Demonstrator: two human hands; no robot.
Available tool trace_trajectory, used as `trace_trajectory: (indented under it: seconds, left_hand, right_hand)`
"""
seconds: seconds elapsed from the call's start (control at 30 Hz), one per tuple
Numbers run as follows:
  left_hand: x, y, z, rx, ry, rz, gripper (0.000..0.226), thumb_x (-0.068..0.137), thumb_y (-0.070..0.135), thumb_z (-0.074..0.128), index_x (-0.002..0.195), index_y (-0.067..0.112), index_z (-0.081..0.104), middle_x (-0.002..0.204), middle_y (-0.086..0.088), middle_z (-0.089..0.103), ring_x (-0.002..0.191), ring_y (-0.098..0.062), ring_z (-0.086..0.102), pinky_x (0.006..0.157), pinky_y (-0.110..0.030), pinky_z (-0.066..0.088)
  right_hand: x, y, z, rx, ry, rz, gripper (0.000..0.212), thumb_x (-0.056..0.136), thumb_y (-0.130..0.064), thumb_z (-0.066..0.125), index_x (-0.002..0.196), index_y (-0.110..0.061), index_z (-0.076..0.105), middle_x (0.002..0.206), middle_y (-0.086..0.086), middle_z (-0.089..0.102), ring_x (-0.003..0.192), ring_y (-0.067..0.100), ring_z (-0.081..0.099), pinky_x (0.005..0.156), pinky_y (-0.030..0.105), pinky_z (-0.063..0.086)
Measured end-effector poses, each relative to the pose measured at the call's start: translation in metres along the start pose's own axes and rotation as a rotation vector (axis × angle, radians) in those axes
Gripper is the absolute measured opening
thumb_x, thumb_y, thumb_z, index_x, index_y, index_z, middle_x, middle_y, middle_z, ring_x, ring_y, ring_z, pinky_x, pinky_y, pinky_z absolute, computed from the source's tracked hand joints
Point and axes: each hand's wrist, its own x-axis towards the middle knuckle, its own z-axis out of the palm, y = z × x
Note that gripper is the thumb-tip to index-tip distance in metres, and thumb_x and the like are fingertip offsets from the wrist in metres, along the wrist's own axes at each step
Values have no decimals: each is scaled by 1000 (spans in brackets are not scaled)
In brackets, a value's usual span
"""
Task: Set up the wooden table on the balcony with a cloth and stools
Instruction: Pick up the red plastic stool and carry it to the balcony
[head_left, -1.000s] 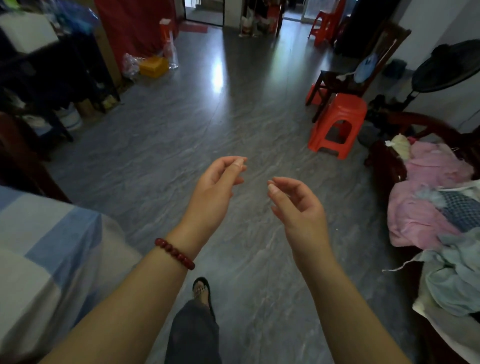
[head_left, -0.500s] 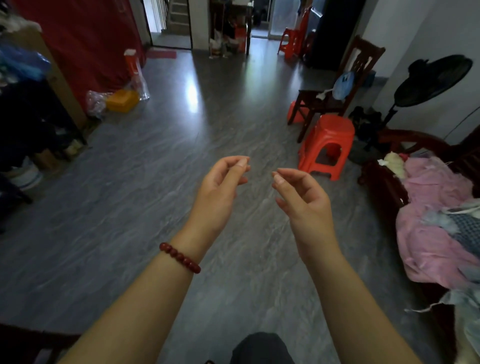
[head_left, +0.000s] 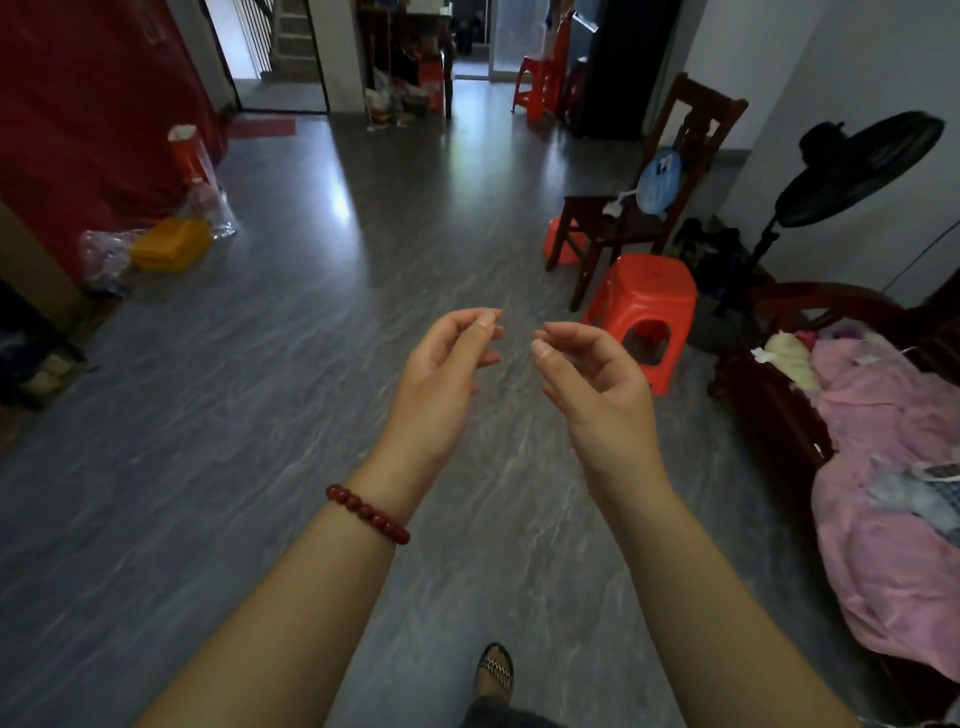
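Grey floor (head_left: 260, 415) fills view. Wooden chair (head_left: 649, 208) at right, red stool (head_left: 644, 306) on floor just in front of it. No bench or balcony in view. Left hand (head_left: 441, 384) and right hand (head_left: 592, 395) held out, empty; fingers (head_left: 480, 332) loosely curled, gripping nothing. Likely step: fetch stool. Grip seat rim with 2 hands, lift clear of chair leg.

— What's your pose?
— Both forearms bare, stretched out ahead of me. My left hand (head_left: 441, 384) and right hand (head_left: 597, 400) hover side by side, near but not touching, palms turned toward each other.
— Gripping anything?
— Nothing. Fingers loosely curled on both, each thumb close to its forefinger, fingertips pointing toward the other hand.
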Motion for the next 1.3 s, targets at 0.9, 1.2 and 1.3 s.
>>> trace_trajectory:
  seconds: [0.9, 1.2, 1.3]
  left_hand:
    - [520, -13, -21, -36, -2, -28, 17, 97, 26, 44, 95, 28, 61, 98, 8, 64, 91, -10, 60, 85, -31, 41]
    - [658, -33, -2, -23, -46, -91, 20, 98, 25, 42, 95, 27, 61, 101, 6, 64, 91, -11, 60, 80, -27, 42]
    - [716, -41, 14, -1, -57, -90, 20, 97, 26, 43, 93, 29, 62, 101, 6, 65, 90, -10, 61, 81, -28, 43]
  right_hand:
    - [494, 82, 121, -49, 76, 18, 13, 86, -4, 64, 91, -15, 63, 94, -2, 68, 80, -2, 61, 81, 21, 48]
    - [621, 119, 128, -61, 143, 81, 12, 85, -3, 64, 94, -11, 64, 90, -4, 68, 76, -2, 61, 79, 21, 50]
    - [679, 131, 122, -89, 148, 79, 13, 85, -5, 65, 98, -8, 64, 90, -4, 67, 75, -3, 61, 75, 17, 50]
